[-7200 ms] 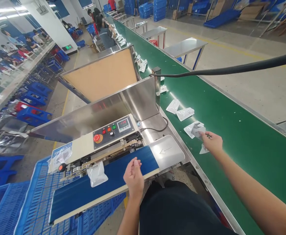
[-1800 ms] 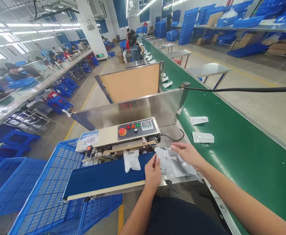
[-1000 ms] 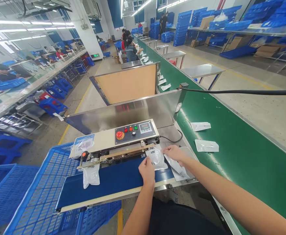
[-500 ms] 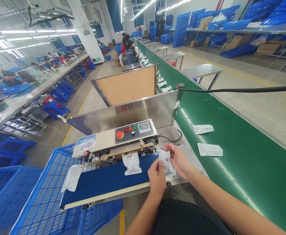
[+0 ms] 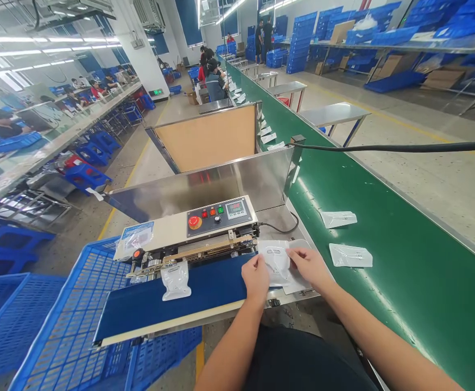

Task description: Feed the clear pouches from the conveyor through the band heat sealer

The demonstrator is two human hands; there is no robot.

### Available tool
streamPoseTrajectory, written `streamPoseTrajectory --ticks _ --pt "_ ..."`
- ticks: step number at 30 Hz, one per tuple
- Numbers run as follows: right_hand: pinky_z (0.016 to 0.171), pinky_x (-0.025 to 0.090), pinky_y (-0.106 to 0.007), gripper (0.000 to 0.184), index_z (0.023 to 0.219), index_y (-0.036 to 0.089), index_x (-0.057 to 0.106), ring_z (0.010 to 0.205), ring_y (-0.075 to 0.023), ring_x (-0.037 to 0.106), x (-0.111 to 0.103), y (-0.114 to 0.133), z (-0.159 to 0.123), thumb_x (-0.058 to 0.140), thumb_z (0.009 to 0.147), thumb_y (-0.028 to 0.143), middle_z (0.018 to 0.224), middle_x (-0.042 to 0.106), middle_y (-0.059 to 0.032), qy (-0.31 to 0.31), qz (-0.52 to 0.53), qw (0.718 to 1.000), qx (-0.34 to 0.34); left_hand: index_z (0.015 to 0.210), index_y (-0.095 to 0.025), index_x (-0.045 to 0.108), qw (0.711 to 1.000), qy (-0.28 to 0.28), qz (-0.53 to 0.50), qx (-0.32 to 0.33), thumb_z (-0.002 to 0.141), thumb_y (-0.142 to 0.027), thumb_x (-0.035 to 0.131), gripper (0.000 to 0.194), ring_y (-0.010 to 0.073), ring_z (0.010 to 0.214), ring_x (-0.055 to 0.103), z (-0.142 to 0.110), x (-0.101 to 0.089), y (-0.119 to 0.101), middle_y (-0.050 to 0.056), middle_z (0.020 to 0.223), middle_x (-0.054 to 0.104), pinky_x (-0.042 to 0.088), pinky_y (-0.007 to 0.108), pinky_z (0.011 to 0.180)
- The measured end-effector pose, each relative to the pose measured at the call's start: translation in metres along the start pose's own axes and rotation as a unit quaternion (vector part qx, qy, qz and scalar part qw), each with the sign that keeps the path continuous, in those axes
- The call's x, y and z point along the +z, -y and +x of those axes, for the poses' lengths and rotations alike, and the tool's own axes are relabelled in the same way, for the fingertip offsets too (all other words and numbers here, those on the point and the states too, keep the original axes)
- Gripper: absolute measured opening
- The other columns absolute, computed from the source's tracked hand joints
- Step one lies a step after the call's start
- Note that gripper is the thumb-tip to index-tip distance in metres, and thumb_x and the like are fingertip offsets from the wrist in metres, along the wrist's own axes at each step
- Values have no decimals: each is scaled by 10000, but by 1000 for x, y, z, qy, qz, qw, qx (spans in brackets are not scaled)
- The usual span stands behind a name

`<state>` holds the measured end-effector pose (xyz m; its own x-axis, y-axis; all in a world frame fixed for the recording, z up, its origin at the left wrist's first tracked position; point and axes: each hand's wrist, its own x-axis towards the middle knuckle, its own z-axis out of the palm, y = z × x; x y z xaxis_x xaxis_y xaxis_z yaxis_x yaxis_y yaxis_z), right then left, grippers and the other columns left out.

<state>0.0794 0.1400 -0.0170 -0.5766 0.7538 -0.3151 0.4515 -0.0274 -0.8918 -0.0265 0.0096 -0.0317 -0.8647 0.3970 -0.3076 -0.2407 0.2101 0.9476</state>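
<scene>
Within the last half second, the held pouch has been spread flatter and wider. The left hand has been moved toward eleven o'clock, and the pinching fingers of both hands have been drawn farther apart. The right hand, seen over the green belt seven seconds ago, has been brought toward nine o'clock. The hanging pouch has been carried along the blue belt toward nine o'clock; the one ahead is no longer seen. The farther pouch and nearer pouch have been shifted toward four o'clock.
</scene>
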Motion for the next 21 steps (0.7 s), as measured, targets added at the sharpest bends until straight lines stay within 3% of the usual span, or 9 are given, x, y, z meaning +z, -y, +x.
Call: streamPoseTrajectory --ticks 3,6,11,13,15,18,20,21 --pt "587 456 -299 465 629 222 629 558 -178 569 6 -2 24 661 836 636 574 610 -12 -15 9 999 47 823 -148 835 994 -49 -69 -76 816 -485 772 343 201 699 631 18 6 8 44 739 747 488 297 660" --pt "552 459 -288 435 624 222 609 539 -173 577 25 4 42 691 813 605 561 604 -3 10 20 998 62 862 -132 836 988 -78 -94 -91 770 -510 811 390 210 725 655 29 2 13 66 775 763 513 316 677" --pt "560 507 -266 470 635 205 640 554 -161 609 67 19 49 712 821 630 586 637 -16 85 30 994 58 885 -111 823 980 -111 -129 -104 722 -598 830 513 230 772 705 38 -27 19 100 835 780 552 340 718" --pt "564 521 -267 514 688 194 684 582 -170 635 67 20 48 700 834 686 637 677 -37 98 34 993 56 928 -113 818 978 -111 -149 -97 736 -627 814 548 246 804 728 38 -44 21 103 872 789 577 360 748" --pt "571 525 -283 595 796 179 739 618 -196 656 44 12 51 647 857 763 691 713 -63 55 21 997 39 1033 -125 813 976 -144 -147 -70 776 -607 797 547 265 899 752 34 -66 21 111 983 804 602 386 823" --pt "725 575 -338 705 1052 140 776 818 -270 718 -34 -28 59 569 890 794 907 782 -139 -163 -25 986 35 1231 -173 780 966 -257 -34 20 843 -543 776 535 274 1071 752 21 -107 18 116 1192 786 594 411 979" --pt "836 589 -391 718 1231 111 741 979 -320 731 -96 -69 63 550 916 727 1089 775 -216 -337 -63 932 120 1298 -182 754 949 -307 32 72 894 -550 732 547 273 1056 759 8 -134 15 117 1179 784 604 430 991" --pt "810 595 -422 720 1272 106 728 976 -343 737 -125 -92 62 552 915 706 1105 760 -252 -384 -91 899 188 1291 -173 755 942 -322 43 88 913 -562 708 544 268 1020 765 2 -146 13 115 1146 786 618 433 969"
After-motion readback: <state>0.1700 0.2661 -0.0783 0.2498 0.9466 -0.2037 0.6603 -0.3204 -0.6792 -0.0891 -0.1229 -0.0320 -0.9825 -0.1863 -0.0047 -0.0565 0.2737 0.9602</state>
